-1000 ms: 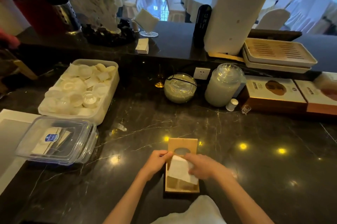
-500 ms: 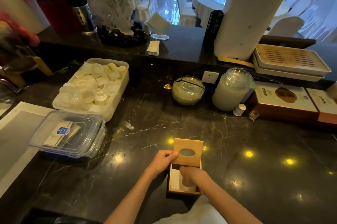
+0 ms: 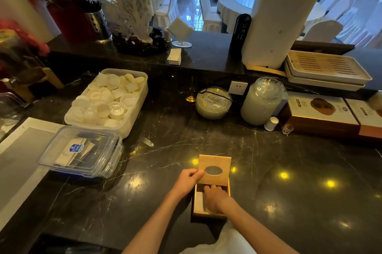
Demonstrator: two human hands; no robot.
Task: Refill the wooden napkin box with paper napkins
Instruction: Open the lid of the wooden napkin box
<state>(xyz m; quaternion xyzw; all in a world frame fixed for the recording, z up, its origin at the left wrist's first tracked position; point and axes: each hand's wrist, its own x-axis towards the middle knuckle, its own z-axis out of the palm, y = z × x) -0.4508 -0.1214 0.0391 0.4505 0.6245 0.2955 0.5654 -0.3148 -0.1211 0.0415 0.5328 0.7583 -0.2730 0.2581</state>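
Note:
The wooden napkin box (image 3: pixel 206 215) stands on the dark marble counter near its front edge. Its sliding lid (image 3: pixel 215 163), with an oval hole, is pushed back so the near half is uncovered. My left hand (image 3: pixel 187 181) pinches the lid's left edge. Inside the box, my right hand (image 3: pixel 215 198) lies flat and presses down on the white paper napkins (image 3: pixel 198 202), of which only a strip shows at the left. More white material (image 3: pixel 227 241) lies at the counter's front edge under my right forearm.
A clear lidded container (image 3: pixel 82 150) and a tub of white cups (image 3: pixel 109 98) stand at the left. Behind are a glass bowl (image 3: pixel 213 103), a glass jar (image 3: pixel 262 101), boxes (image 3: pixel 322 113), stacked trays (image 3: pixel 326 70) and a tall white paper roll (image 3: pixel 279 20).
My right hand has pushed the napkins down from above the box into it and now lies flat inside. The left hand stayed on the lid. The view shifted slightly.

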